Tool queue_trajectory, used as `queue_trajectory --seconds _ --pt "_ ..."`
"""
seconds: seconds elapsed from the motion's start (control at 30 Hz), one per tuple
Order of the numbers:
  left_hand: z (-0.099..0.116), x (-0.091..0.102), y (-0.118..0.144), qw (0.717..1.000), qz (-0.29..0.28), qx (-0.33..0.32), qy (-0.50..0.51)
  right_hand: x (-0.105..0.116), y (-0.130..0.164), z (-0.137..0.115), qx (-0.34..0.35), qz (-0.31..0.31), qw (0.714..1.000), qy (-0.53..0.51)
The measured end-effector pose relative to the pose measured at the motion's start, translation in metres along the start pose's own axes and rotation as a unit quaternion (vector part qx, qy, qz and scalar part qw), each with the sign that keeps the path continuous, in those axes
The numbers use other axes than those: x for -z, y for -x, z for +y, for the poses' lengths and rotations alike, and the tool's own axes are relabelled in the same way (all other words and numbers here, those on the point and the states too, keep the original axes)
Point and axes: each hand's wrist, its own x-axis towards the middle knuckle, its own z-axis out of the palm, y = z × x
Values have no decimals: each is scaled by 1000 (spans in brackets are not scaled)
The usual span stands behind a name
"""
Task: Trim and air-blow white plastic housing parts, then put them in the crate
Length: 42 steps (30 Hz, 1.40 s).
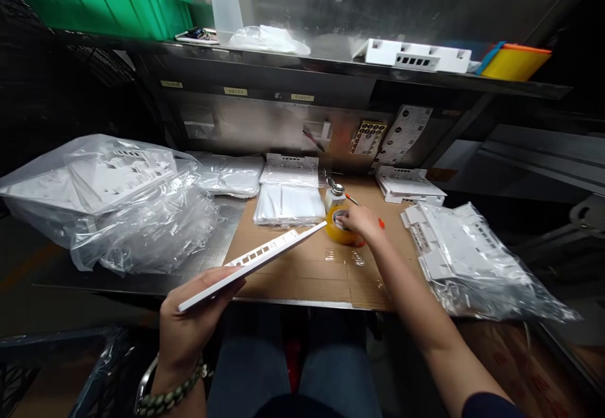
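Nearest, the left hand [189, 323] grips a flat white slotted plastic panel [250, 259] above the cardboard mat [302, 273]. The right hand [362, 221] fingers pinch a yellow tape roll [341, 232] on the mat.

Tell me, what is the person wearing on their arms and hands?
The hands are bare, no gloves. The left hand has a bracelet of dark green beads on the wrist, with a thin silvery bangle beside it. The right hand wears nothing; a dark blue sleeve starts high on that arm.
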Motion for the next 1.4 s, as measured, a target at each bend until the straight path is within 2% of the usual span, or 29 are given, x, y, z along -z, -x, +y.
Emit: queue_trajectory --seconds 0.1,0.2,0.33,0.4,0.47,0.7,0.87,0.97,1.1,1.17,1.23,1.33,1.4 --pt "1 3 3 999 12 -21 -26 -8 -14 -10 -15 -28 998 57" --pt "-3 9 6 999 36 -17 -32 -3 -8 -8 11 -25 997 78" --pt "-10 9 7 997 71 -16 -27 23 -5 0 52 57 994 79" --pt "-12 3 5 996 79 -26 -23 35 -13 0 62 102 989 83" --pt "-14 -3 5 996 78 -25 -18 41 -24 -2 75 122 986 89" --pt "-11 -11 6 997 71 -31 -14 32 -46 -12 137 136 977 94" --pt "-11 -12 5 994 86 -51 -34 31 -47 -9 155 169 972 41" --pt "-11 -15 6 994 81 -68 -35 36 -21 -12 166 231 958 -24" --pt "-8 -22 6 992 61 -94 -58 34 59 -34 230 304 914 -138" --pt "-6 -26 7 989 55 -118 -75 27 99 -50 317 317 847 -286" --pt "-5 -29 7 986 50 -137 -85 19 128 -65 358 315 810 -340" --pt "-7 -31 10 984 35 -153 -90 7 148 -80 361 313 805 -352" --pt "-11 -32 13 983 18 -155 -94 1 154 -84 379 290 802 -360"
